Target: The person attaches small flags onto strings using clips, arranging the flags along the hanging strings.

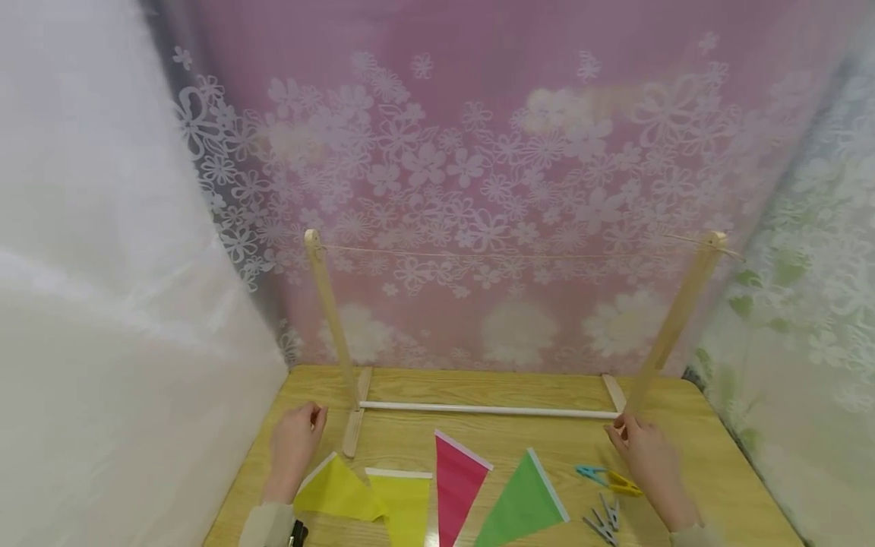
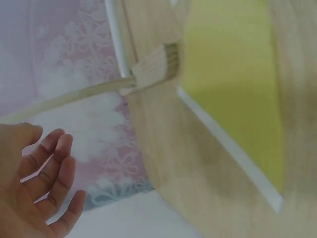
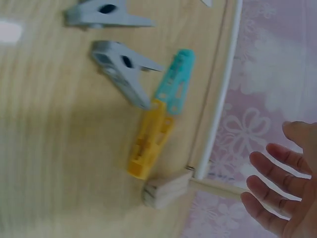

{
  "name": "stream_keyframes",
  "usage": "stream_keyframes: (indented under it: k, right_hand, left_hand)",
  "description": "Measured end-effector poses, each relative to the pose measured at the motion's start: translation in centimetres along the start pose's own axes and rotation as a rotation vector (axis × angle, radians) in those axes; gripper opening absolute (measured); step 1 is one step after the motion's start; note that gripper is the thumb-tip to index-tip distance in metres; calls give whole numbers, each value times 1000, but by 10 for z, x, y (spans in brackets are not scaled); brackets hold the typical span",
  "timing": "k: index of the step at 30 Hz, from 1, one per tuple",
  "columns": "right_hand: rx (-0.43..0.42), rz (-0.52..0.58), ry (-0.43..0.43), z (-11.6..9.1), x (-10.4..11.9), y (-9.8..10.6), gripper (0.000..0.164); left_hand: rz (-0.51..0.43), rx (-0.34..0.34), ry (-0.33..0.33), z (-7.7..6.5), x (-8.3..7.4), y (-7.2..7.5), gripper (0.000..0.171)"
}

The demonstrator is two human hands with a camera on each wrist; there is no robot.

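Observation:
My left hand (image 1: 295,441) hovers beside the left foot of a wooden frame, its fingers loosely curled and holding nothing. In the left wrist view a yellow pennant (image 2: 233,94) with a white edge lies beyond those fingers. My right hand (image 1: 645,456) is near the base of the right wooden post (image 1: 673,327), fingers relaxed around nothing. Close to it lie a blue clothespin (image 3: 176,82), a yellow clothespin (image 3: 148,141) and two grey clothespins (image 1: 604,523). Between the hands are a second yellow pennant (image 1: 406,501), a red pennant (image 1: 458,486) and a green pennant (image 1: 522,505).
A thin string (image 1: 478,255) runs between the tops of the left post (image 1: 331,311) and right post. A white rod (image 1: 488,410) joins them low down. Flowered curtain (image 1: 465,152) hangs behind the wooden table (image 1: 724,486), with pale sheeting (image 1: 123,304) at the left.

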State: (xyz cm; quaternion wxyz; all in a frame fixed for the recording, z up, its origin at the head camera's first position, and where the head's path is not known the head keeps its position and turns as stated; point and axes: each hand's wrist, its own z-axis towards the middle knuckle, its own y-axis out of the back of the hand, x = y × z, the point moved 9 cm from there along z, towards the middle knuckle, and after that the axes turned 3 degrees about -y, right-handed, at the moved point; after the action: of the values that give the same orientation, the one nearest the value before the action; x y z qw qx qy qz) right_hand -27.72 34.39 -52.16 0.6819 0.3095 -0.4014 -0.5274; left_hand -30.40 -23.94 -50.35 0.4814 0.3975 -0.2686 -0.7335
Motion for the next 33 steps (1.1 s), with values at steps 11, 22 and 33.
stream_keyframes:
  k: [11, 22, 33]
  right_hand:
    - [342, 24, -88, -31, -15, -51, 23]
    - [479, 38, -129, -43, -22, -69, 30]
    - [562, 62, -157, -47, -30, -76, 45]
  left_hand:
    - [-14, 295, 170, -56, 52, -21, 14]
    - [3, 420, 243, -97, 88, -33, 19]
    - [-38, 490, 282, -110, 104, -36, 30]
